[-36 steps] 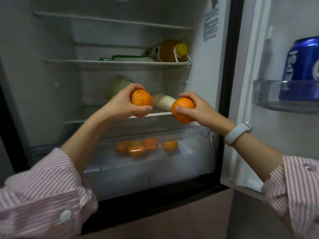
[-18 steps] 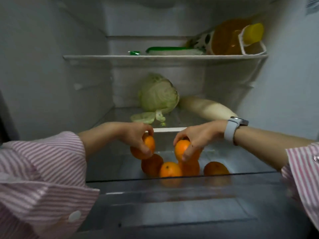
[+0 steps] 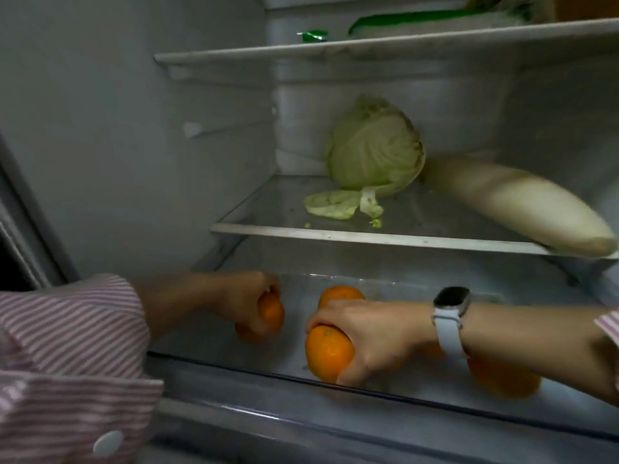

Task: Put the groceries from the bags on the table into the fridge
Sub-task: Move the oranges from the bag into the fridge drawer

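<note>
Both my hands reach down into the clear bottom drawer [image 3: 368, 385] of the open fridge. My left hand [image 3: 244, 303] is closed over an orange [image 3: 272, 313] at the drawer's left side. My right hand [image 3: 375, 333] grips a second orange [image 3: 326, 353] low in the drawer, close to its front wall. Another orange [image 3: 340, 293] lies just behind my right hand. One more orange [image 3: 502, 380] shows under my right wrist, partly hidden.
On the glass shelf [image 3: 385, 239] above the drawer sit a green cabbage [image 3: 375, 149] with a loose leaf and a long white radish [image 3: 516, 205]. The higher shelf [image 3: 368, 48] holds a green-edged packet [image 3: 418, 21]. The fridge's left wall is close to my left arm.
Both hands have gone from in front of the fridge down into the drawer, each still holding its orange. The view has moved closer and lower.
</note>
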The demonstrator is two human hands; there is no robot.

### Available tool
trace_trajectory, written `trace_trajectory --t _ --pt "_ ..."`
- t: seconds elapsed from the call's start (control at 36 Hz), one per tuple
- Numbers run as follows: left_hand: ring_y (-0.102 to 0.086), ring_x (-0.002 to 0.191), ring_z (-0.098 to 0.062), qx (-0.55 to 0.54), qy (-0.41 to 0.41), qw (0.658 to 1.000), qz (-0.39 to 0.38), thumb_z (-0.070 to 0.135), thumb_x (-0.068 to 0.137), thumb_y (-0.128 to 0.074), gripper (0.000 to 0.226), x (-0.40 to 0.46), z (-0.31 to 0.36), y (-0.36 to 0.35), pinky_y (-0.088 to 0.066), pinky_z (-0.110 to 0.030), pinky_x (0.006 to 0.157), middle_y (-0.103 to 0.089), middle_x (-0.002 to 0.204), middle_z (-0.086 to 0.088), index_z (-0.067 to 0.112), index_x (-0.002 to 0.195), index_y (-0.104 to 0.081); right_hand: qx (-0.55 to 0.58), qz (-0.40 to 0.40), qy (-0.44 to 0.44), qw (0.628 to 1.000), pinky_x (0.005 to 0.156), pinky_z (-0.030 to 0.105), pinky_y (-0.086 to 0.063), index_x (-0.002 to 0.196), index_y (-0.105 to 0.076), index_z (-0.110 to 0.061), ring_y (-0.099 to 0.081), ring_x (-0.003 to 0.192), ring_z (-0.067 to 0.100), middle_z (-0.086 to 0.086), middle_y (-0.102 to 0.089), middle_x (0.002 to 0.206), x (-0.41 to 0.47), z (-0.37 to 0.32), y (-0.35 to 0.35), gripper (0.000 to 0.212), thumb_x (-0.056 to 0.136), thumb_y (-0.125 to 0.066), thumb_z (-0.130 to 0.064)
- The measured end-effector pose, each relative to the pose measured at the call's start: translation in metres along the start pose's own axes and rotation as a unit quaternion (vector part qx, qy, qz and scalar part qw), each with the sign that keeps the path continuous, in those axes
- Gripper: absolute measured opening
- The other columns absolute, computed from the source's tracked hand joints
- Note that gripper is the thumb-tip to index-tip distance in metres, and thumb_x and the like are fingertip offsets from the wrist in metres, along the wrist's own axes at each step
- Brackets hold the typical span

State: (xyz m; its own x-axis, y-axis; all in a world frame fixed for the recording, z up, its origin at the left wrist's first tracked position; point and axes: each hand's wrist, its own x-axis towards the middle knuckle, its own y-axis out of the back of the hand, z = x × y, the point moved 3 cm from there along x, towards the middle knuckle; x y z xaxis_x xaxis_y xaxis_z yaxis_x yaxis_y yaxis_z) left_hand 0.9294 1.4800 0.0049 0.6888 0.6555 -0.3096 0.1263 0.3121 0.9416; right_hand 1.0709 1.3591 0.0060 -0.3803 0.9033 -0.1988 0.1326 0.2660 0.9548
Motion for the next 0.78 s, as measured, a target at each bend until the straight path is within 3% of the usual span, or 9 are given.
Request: trace_trajectory --t 0.06,0.31,0.5,0.58,0.69,0.78 --pt "-0.054 0.093 -0.014 -0.010 -0.001 1.000 0.012 0.027 0.069 -0.080 0.063 0.004 0.001 -0.001 -0.044 -0.023 0.072 -0.054 0.108 0.000 0.014 0.121 -0.046 -0.009 0.020 0.011 1.000 0.087 0.029 -0.042 0.131 -0.036 -0.030 -0.048 0.110 0.017 -0.002 -0.045 0.124 -0.001 0.007 -0.004 0.070 0.073 -0.074 -0.041" --pt "-0.054 0.104 -0.019 -0.004 -0.003 1.000 0.005 0.032 0.068 -0.081 0.072 0.011 0.005 -0.012 -0.048 -0.030 0.084 -0.053 0.122 -0.006 0.015 0.125 -0.041 -0.041 0.124 0.029 0.991 0.104 0.034 -0.029 0.133 -0.039 -0.027 -0.032 0.120 0.014 -0.005 -0.038 0.130 0.010 0.030 -0.012 0.072 0.074 -0.066 -0.056" --pt "-0.049 0.118 -0.021 0.047 -0.006 0.999 -0.014 0.043 0.073 -0.075 0.074 0.001 0.017 0.012 -0.043 -0.031 0.096 -0.047 0.135 -0.004 0.018 0.134 -0.042 -0.062 0.094 0.006 0.994 0.101 0.034 -0.035 0.137 -0.038 -0.025 -0.034 0.119 0.014 -0.001 -0.045 0.128 0.004 0.038 0.004 0.070 0.078 -0.063 -0.053" --pt "-0.051 0.117 -0.021 0.059 -0.005 0.998 -0.005 0.044 0.076 -0.072 0.069 -0.009 0.023 0.025 -0.043 -0.030 0.094 -0.048 0.135 -0.003 0.020 0.134 -0.043 -0.083 0.075 -0.007 0.994 0.103 0.032 -0.035 0.136 -0.039 -0.025 -0.039 0.120 0.015 -0.001 -0.047 0.129 -0.001 0.033 0.017 0.065 0.080 -0.061 -0.052" --pt "-0.056 0.108 -0.021 0.077 0.002 0.995 0.064 0.041 0.078 -0.070 0.065 -0.027 0.031 0.044 -0.044 -0.029 0.088 -0.054 0.129 -0.004 0.019 0.134 -0.045 -0.100 0.036 -0.039 0.994 0.095 0.026 -0.039 0.132 -0.046 -0.024 -0.048 0.115 0.016 -0.001 -0.050 0.128 -0.012 0.022 0.044 0.057 0.082 -0.063 -0.045" --pt "-0.055 0.110 -0.023 0.064 0.005 0.980 0.186 0.036 0.080 -0.069 0.058 -0.047 0.036 0.063 -0.044 -0.031 0.093 -0.056 0.128 -0.005 0.019 0.131 -0.049 -0.113 0.003 -0.094 0.989 0.095 0.025 -0.040 0.133 -0.045 -0.022 -0.050 0.116 0.016 -0.001 -0.052 0.133 -0.026 0.013 0.066 0.055 0.084 -0.063 -0.040"
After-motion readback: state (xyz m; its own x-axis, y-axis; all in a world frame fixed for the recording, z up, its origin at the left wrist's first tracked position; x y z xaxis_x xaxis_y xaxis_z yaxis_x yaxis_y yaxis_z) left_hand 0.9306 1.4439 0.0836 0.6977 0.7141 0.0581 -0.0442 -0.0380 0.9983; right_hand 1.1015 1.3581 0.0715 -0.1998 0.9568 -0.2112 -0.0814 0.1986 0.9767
